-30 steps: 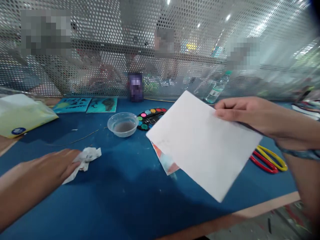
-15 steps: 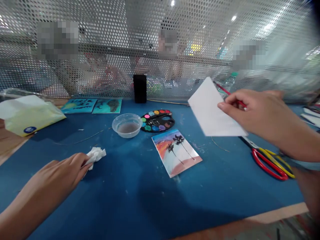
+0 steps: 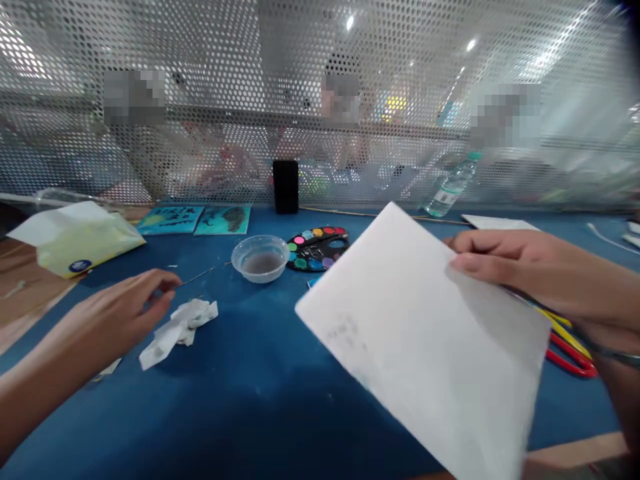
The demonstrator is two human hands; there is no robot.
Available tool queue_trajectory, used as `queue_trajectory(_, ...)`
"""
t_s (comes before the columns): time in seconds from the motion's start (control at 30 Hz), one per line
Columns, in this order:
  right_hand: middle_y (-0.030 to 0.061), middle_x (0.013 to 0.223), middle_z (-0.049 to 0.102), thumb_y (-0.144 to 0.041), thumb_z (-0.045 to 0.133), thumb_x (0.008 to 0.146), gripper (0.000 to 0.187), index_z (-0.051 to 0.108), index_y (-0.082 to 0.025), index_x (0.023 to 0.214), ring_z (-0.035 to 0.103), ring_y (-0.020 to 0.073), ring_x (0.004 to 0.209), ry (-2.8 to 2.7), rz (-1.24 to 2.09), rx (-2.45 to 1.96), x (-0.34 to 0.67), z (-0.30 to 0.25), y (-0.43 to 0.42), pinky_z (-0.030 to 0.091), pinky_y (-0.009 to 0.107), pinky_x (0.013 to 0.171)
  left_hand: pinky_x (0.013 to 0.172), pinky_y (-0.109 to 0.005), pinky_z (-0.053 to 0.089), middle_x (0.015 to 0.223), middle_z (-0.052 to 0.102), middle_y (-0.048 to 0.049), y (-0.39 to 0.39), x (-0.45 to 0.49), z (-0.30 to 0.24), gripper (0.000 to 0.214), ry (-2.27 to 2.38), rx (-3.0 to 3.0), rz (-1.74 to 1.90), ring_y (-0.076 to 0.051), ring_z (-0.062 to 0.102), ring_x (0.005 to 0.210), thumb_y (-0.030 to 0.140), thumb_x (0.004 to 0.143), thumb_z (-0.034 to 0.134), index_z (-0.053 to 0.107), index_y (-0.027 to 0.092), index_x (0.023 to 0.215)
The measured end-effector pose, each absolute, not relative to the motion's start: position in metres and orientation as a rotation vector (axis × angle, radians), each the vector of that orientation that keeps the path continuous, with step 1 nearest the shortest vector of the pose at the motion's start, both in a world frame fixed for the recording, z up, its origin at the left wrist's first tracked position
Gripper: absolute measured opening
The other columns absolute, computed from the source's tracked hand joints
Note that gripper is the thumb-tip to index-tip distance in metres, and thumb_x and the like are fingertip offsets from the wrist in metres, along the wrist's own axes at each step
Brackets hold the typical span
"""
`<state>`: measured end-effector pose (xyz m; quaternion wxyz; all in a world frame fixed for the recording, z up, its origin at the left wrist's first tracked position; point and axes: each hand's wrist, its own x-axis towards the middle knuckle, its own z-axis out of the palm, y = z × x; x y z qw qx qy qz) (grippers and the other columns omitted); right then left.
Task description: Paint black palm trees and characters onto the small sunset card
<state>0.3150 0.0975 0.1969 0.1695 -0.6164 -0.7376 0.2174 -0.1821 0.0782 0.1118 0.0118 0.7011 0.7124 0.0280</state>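
My right hand (image 3: 515, 267) grips a white card (image 3: 430, 333) by its upper right edge, thumb on top. The card is tilted in the air, with faint grey smudges near its left corner. Beneath it a small blue corner of the palm-tree painting (image 3: 313, 283) peeks out. My left hand (image 3: 130, 303) hovers with thumb and forefinger apart, holding nothing. Just right of it a crumpled tissue (image 3: 183, 328) lies on the blue table (image 3: 240, 413). A thin piece of twine (image 3: 197, 275) runs close to the fingertips.
A plastic bowl of grey water (image 3: 260, 259) stands beside a paint palette (image 3: 317, 250). Behind are two teal painted cards (image 3: 223, 220), a black phone (image 3: 286, 187) and a water bottle (image 3: 453, 187). A tissue pack (image 3: 90, 243) lies left, scissors (image 3: 573, 353) right. Perforated metal (image 3: 210, 60) walls the back.
My left hand has let go of the tissue and drawn back left. My right hand has brought the white card lower and closer, over the painting. The red brush handle no longer shows.
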Motion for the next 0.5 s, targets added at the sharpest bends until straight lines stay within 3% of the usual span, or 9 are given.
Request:
queue_trajectory(0.1, 0.0031, 0.070, 0.064, -0.073, 0.053, 0.084, 0.051, 0.065, -0.024, 0.081, 0.053, 0.0180, 0.059, -2.064, 0.465, -1.816, 0.315, 0.195, 0.102, 0.038, 0.031, 0.057, 0.099, -0.036, 0.042, 0.121, 0.068, -0.0041, 0.082, -0.187, 0.096, 0.038, 2.022, 2.262, 0.087, -0.023, 0.063, 0.112, 0.045, 0.102, 0.034, 0.060, 0.022, 0.115)
queue_trajectory(0.2, 0.0032, 0.074, 0.065, -0.075, 0.051, 0.086, 0.052, 0.064, -0.025, 0.084, 0.054, 0.0183, 0.062, -2.097, 0.589, -1.809, 0.315, 0.193, 0.104, 0.038, 0.031, 0.058, 0.096, -0.040, 0.047, 0.109, 0.068, -0.0057, 0.084, -0.193, 0.087, 0.031, 1.875, 2.340, 0.056, -0.021, 0.063, 0.103, 0.046, 0.100, 0.051, 0.064, 0.018, 0.105)
queue_trajectory(0.27, 0.0035, 0.073, 0.065, -0.077, 0.052, 0.084, 0.054, 0.064, -0.025, 0.083, 0.054, 0.0184, 0.063, -2.099, 0.471, -1.829, 0.314, 0.193, 0.103, 0.038, 0.030, 0.058, 0.089, -0.040, 0.050, 0.098, 0.066, -0.0037, 0.084, -0.196, 0.085, 0.030, 1.873, 2.373, 0.037, -0.019, 0.063, 0.093, 0.046, 0.098, 0.058, 0.064, 0.017, 0.096)
queue_trajectory(0.37, 0.0039, 0.072, 0.066, -0.079, 0.051, 0.081, 0.055, 0.065, -0.026, 0.080, 0.053, 0.0194, 0.062, -2.095, 0.462, -1.836, 0.311, 0.196, 0.098, 0.039, 0.031, 0.058, 0.084, -0.038, 0.050, 0.087, 0.062, -0.0008, 0.082, -0.197, 0.084, 0.031, 1.968, 2.391, 0.048, -0.017, 0.061, 0.084, 0.045, 0.099, 0.057, 0.061, 0.017, 0.086)
queue_trajectory(0.5, 0.0052, 0.067, 0.067, -0.084, 0.054, 0.072, 0.058, 0.066, -0.028, 0.076, 0.055, 0.0232, 0.059, -1.970, 0.287, -1.897, 0.313, 0.205, 0.091, 0.037, 0.033, 0.053, 0.090, -0.041, 0.049, 0.089, 0.062, -0.0016, 0.079, -0.195, 0.083, 0.033, 2.010, 2.391, 0.131, -0.019, 0.062, 0.090, 0.045, 0.102, 0.051, 0.061, 0.017, 0.088)
